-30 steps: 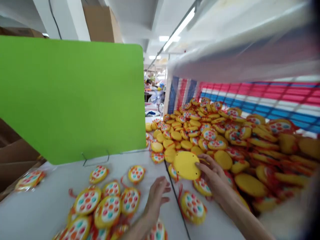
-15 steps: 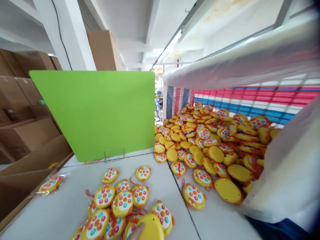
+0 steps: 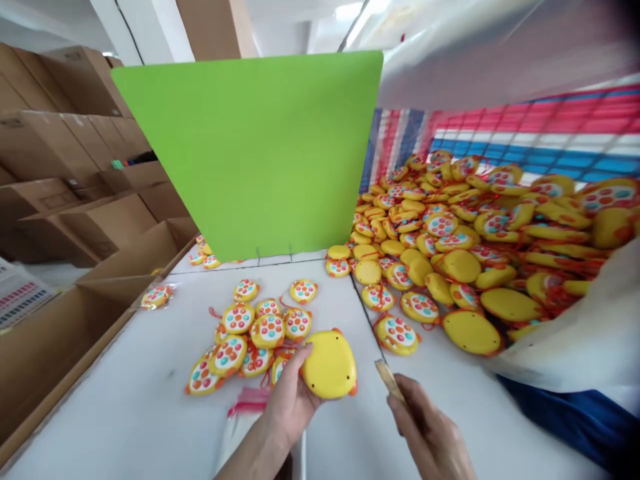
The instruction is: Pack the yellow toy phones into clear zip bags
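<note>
My left hand [image 3: 289, 408] grips a yellow turtle-shaped pop toy [image 3: 330, 365], its plain back with small screw holes facing up. To the right, my right hand [image 3: 431, 427] is closed around a short, flat, light-brown stick [image 3: 389, 380], whose tip is apart from the toy. Just beyond my left hand lies a loose cluster of similar toys [image 3: 269, 330], most showing white faces with coloured bubbles and red cords. Under my left forearm is a clear bag with a pink top edge [image 3: 250, 400], partly hidden.
A large heap of the toys [image 3: 443, 260] fills the right side by a wire mesh. A green board [image 3: 260, 153] stands at the back of the white table [image 3: 135, 393]. One bagged toy [image 3: 156, 297] lies near the left edge, beside an open carton [image 3: 75, 353].
The view has tilted down and shifted left. My left hand has raised the yellow toy from the cluster, and my right hand with the stick has come into view.
</note>
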`<move>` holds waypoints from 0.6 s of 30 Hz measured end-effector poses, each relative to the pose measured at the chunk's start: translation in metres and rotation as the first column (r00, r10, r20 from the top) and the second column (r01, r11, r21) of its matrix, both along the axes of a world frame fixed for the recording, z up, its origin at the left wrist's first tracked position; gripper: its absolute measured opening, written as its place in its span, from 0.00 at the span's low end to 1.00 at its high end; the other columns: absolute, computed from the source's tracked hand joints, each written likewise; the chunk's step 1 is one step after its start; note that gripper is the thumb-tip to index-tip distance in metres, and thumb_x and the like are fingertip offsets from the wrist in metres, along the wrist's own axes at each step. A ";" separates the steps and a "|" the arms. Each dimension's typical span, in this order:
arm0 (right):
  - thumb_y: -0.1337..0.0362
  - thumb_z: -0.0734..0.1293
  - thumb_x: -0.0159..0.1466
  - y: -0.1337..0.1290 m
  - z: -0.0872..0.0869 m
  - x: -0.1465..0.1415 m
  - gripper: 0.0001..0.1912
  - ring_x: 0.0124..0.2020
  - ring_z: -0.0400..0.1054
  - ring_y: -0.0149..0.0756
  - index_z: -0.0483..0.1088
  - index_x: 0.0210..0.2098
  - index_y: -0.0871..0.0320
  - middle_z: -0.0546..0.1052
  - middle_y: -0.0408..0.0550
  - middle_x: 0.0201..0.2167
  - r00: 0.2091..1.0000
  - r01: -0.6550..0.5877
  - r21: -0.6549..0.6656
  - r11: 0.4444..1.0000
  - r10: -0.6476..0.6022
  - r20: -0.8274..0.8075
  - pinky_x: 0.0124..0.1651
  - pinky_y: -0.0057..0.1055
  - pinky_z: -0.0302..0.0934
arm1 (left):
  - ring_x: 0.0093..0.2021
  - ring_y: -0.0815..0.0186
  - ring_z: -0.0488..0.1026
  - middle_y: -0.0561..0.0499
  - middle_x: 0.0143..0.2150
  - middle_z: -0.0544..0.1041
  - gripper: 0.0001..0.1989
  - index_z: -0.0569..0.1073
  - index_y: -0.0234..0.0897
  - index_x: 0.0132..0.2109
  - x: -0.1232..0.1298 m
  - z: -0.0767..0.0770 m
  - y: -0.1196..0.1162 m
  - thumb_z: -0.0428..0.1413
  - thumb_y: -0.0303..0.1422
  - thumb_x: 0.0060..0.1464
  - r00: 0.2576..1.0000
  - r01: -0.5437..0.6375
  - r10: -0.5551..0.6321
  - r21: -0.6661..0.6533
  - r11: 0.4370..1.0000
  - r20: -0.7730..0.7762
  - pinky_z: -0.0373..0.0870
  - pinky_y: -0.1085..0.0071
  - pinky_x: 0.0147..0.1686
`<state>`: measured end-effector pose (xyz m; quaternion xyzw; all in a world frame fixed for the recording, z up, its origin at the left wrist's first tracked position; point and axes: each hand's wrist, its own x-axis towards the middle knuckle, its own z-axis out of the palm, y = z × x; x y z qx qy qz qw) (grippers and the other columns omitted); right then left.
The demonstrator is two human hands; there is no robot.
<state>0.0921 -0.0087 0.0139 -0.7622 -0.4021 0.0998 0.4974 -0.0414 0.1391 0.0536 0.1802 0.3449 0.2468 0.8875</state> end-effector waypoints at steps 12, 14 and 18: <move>0.59 0.59 0.66 0.015 0.012 -0.017 0.09 0.21 0.69 0.27 0.65 0.44 0.53 0.74 0.41 0.26 0.977 -0.171 0.082 0.982 0.159 0.142 0.23 0.16 0.63 | 0.43 0.58 0.77 0.43 0.42 0.80 0.13 0.74 0.31 0.46 -0.004 0.014 -0.005 0.57 0.31 0.53 0.987 -0.157 0.156 0.065 0.985 0.022 0.75 0.69 0.40; 0.60 0.60 0.66 0.018 0.019 -0.013 0.07 0.27 0.72 0.29 0.67 0.41 0.53 0.76 0.45 0.30 0.948 -0.169 0.091 0.981 0.137 0.286 0.29 0.18 0.66 | 0.43 0.57 0.77 0.43 0.42 0.80 0.14 0.74 0.31 0.47 -0.008 0.013 -0.004 0.58 0.31 0.53 0.986 -0.165 0.163 0.067 0.984 0.034 0.75 0.69 0.39; 0.60 0.58 0.67 0.015 0.014 -0.004 0.11 0.31 0.74 0.32 0.70 0.41 0.53 0.75 0.49 0.34 0.849 -0.143 0.097 0.985 0.072 0.523 0.31 0.20 0.67 | 0.40 0.57 0.78 0.42 0.41 0.80 0.15 0.73 0.30 0.47 -0.015 0.010 0.000 0.59 0.31 0.52 0.974 -0.208 0.210 0.028 0.978 -0.082 0.76 0.68 0.36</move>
